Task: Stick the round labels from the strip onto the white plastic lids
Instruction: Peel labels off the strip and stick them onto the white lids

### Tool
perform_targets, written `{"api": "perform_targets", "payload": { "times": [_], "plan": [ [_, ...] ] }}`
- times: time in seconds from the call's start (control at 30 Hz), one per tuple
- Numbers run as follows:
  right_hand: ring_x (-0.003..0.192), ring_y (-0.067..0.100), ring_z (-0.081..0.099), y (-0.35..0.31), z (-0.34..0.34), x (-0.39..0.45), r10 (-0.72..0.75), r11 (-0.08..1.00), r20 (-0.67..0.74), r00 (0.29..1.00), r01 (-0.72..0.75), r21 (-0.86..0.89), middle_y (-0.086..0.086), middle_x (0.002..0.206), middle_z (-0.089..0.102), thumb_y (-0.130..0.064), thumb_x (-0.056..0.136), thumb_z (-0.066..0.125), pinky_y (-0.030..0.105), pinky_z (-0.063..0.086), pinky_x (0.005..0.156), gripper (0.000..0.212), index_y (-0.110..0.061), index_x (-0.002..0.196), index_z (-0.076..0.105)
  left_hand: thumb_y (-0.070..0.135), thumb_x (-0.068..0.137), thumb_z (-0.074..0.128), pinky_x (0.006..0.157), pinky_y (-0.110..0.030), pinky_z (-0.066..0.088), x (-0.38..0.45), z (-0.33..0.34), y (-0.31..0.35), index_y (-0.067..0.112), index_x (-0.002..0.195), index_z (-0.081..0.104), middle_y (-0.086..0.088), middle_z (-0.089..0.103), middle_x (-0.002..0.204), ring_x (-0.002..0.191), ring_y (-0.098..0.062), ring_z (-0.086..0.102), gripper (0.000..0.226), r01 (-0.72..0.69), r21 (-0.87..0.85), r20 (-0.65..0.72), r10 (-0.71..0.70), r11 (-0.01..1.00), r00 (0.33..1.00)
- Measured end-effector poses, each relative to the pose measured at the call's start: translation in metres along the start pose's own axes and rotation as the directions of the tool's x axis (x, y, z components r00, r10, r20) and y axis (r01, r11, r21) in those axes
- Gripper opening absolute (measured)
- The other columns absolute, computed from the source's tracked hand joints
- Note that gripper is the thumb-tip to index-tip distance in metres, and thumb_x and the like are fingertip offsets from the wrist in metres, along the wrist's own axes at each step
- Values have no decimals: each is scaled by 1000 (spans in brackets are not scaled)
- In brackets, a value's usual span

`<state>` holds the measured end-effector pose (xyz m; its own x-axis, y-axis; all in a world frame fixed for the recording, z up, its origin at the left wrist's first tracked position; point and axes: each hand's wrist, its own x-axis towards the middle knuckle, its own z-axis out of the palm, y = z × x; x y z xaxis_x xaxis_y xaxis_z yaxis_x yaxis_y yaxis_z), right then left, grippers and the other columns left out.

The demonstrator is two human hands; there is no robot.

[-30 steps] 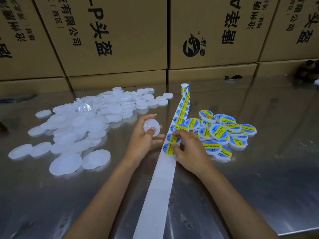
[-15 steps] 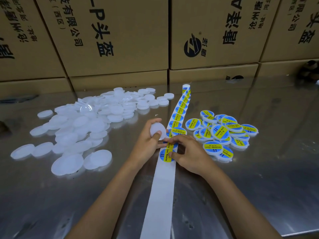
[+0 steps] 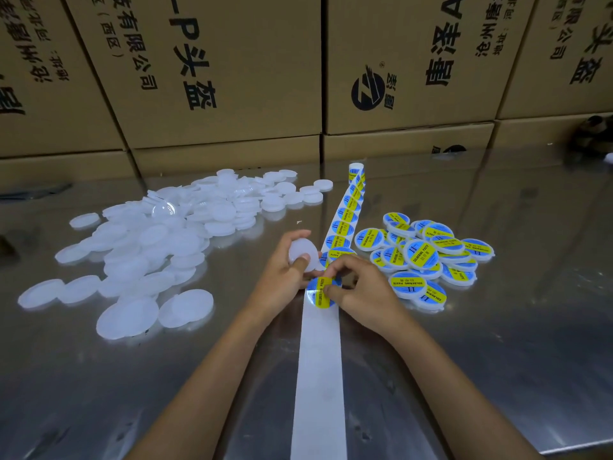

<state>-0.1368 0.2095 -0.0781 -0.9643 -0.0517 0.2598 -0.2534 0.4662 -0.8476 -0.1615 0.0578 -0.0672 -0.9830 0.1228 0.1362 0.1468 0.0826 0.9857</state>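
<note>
My left hand (image 3: 282, 277) grips a plain white lid (image 3: 302, 254) between thumb and fingers, just left of the label strip (image 3: 320, 376). My right hand (image 3: 361, 290) pinches a round blue-and-yellow label (image 3: 318, 292) at its edge, where the printed labels end and the bare white backing begins. The strip runs up the table to a small roll (image 3: 356, 169) at the back. A heap of unlabelled white lids (image 3: 166, 237) lies to the left. A pile of labelled lids (image 3: 424, 254) lies to the right.
Cardboard boxes (image 3: 215, 78) stand stacked along the back of the shiny metal table (image 3: 497, 343). The table's front edge shows at the lower right. A dark object sits at the far right back corner (image 3: 593, 131).
The strip's lowest label has slid toward me between my hands. My right fingers moved from pressing the strip to pinching that label's edge. My left hand keeps hold of the lid.
</note>
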Motion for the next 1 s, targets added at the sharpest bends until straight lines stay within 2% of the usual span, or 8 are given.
{"api": "perform_targets", "payload": {
  "times": [0.07, 0.17, 0.3, 0.43, 0.57, 0.73, 0.9, 1.0],
  "plan": [
    [75, 8, 58, -7, -4, 1, 70, 970, -39, 997, -59, 236, -3, 83, 63, 6, 80, 68, 14, 47, 68, 20, -13, 80, 62, -5, 101, 41, 80, -39, 62, -1, 0, 1, 26, 122, 54, -20, 58, 129, 101, -25, 72, 40, -10, 9, -8, 10, 1000, 1000],
    [74, 12, 62, -12, -12, 1, 192, 851, -102, 976, -114, 513, 3, 83, 65, 7, 83, 64, 19, 50, 68, 20, -12, 83, 59, -8, 100, 37, 69, -30, 62, -2, -2, 3, 26, 116, 57, -19, 61, 121, 83, -18, 75, 43, 23, -37, -23, -24, 999, 999],
    [70, 16, 64, -14, -18, 2, 280, 699, -108, 954, -126, 704, 5, 79, 67, 6, 87, 63, 28, 51, 68, 19, -11, 86, 56, -8, 99, 36, 79, -38, 62, -1, -6, 6, 16, 117, 61, -30, 59, 123, 88, -34, 74, 39, 116, -233, -33, -127, 965, 991],
    [69, 11, 66, -15, -13, 2, 228, 754, -115, 967, -100, 649, 6, 84, 67, 7, 83, 68, 20, 53, 63, 20, -8, 92, 57, 14, 102, 47, 87, -44, 60, -1, -4, 14, 9, 113, 66, -24, 65, 118, 96, -32, 72, 22, 204, -522, 55, -206, 828, 977],
    [63, 4, 62, -17, -7, 0, 129, 816, -118, 985, -38, 576, 3, 88, 65, 9, 80, 72, 16, 51, 60, 26, -9, 91, 56, 37, 104, 39, 78, -43, 62, -4, 4, 16, 5, 121, 65, -18, 71, 117, 97, -28, 72, 45, 367, -585, 256, -264, 723, 930],
    [54, 1, 52, -15, -5, 1, 70, 888, -159, 985, 11, 460, -11, 78, 60, 6, 79, 73, 16, 46, 57, 29, -16, 86, 55, 41, 104, 35, 94, -45, 54, -7, 12, 18, 3, 134, 58, -17, 67, 126, 101, -26, 69, 53, 407, -551, 316, -269, 728, 910],
    [53, -1, 52, -11, -3, 1, 52, 906, -173, 984, 27, 423, -13, 76, 59, 6, 79, 74, 16, 46, 57, 30, -17, 85, 55, 41, 104, 36, 91, -43, 56, -9, 14, 19, 2, 135, 57, -16, 68, 124, 101, -26, 70, 53, 400, -557, 312, -262, 728, 913],
    [59, 5, 55, -10, -2, 2, 46, 924, -187, 981, 30, 381, -9, 80, 61, 4, 78, 74, 24, 50, 62, 31, -20, 85, 54, 39, 104, 37, 92, -44, 56, -10, 15, 20, 0, 139, 53, -18, 67, 124, 103, -28, 68, 55, 394, -557, 303, -262, 731, 916]
  ]
}}
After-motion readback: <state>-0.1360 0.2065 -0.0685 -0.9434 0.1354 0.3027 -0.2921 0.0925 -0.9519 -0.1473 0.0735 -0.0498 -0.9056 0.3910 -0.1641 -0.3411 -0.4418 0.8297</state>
